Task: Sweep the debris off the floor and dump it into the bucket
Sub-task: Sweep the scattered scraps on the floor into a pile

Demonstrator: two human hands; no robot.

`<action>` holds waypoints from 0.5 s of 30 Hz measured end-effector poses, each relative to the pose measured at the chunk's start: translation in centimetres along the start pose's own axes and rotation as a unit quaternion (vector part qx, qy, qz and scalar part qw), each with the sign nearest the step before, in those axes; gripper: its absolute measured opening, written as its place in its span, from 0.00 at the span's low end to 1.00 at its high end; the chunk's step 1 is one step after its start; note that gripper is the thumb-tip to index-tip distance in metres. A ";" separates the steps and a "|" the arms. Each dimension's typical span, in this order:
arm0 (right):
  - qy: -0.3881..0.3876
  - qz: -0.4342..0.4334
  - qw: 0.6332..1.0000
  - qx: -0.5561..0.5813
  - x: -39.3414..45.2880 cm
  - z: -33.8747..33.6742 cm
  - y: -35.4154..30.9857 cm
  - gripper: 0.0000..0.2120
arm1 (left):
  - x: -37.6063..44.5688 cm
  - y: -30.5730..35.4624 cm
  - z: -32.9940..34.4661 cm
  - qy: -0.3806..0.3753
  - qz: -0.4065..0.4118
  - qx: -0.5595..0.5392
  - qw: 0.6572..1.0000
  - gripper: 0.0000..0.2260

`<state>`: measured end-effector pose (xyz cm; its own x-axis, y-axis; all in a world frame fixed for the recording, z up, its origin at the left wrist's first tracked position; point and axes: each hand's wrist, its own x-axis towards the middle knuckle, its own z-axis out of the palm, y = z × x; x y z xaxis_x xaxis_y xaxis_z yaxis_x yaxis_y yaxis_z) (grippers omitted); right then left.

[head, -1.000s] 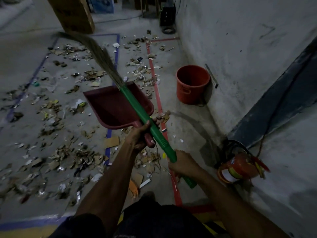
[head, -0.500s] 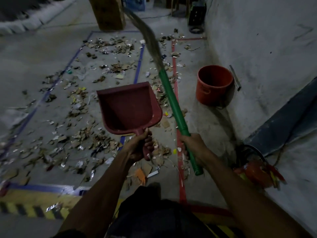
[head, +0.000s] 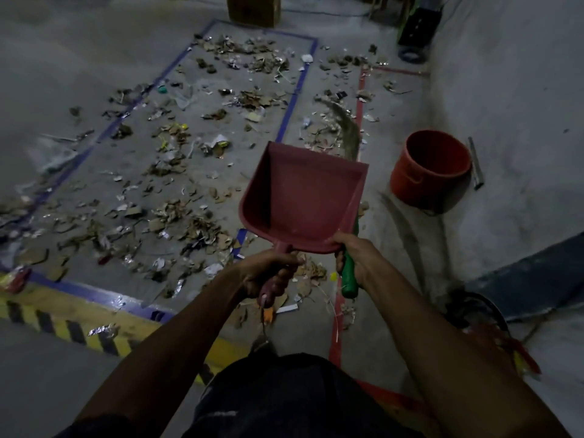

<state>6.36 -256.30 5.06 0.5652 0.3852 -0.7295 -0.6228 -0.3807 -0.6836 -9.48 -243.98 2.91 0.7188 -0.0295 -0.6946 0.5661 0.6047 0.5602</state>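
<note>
nearest the camera: dark clothing of the person at bottom centre, both bare forearms reaching forward; left hand (head: 268, 275) has its fingers wrapped tight round the handle of the red dustpan (head: 301, 197), which is held up off the floor, open mouth facing away, pan interior looks bare; right hand (head: 355, 257) has its fingers clamped round the green handle of the broom (head: 349, 273), just right of the dustpan's rear corner; the handle runs forward under/behind the pan and is hidden there; bristles (head: 346, 124) reappear beyond the pan's far edge, blurred, low over the floor by the red tape line (head: 360, 99); whether they touch the floor cannot be told.

near left: yellow-and-black hazard strip (head: 79, 324) with blue tape (head: 94, 294) along its far side; near right, by the wall: a red object with a dark hoop, too dim to identify.

mid-floor: debris (head: 177, 213), torn cardboard, paper and foil scraps, spread across the concrete floor (head: 79, 58) inside the blue-taped rectangle, more between the blue and red lines; a small pile lies just below the hands.

right, against the wall (head: 505, 74): orange bucket (head: 431, 170), upright, well apart from the dustpan; contents not visible.

far: brown box (head: 254, 9) top centre; dark crate (head: 417, 23) top right.
</note>
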 end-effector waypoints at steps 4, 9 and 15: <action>0.052 0.005 0.999 -0.004 0.7 3.1 0.9 0.07 | -0.4 1.0 -2.6 0.148 0.054 0.099 0.983 0.07; 0.111 -0.004 0.994 0.023 1.9 6.9 1.6 0.05 | 0.4 0.0 -4.3 0.393 0.217 0.459 0.766 0.05; 0.151 0.010 0.988 0.035 3.2 8.6 2.2 0.04 | 1.5 -1.4 -6.2 0.438 0.224 0.594 0.636 0.09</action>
<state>2.12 -248.64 1.38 0.6818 0.1060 -0.7239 -0.6651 -0.3222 -0.6736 -11.71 -239.90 -1.72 0.7091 0.7041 -0.0377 0.6634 -0.6480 0.3741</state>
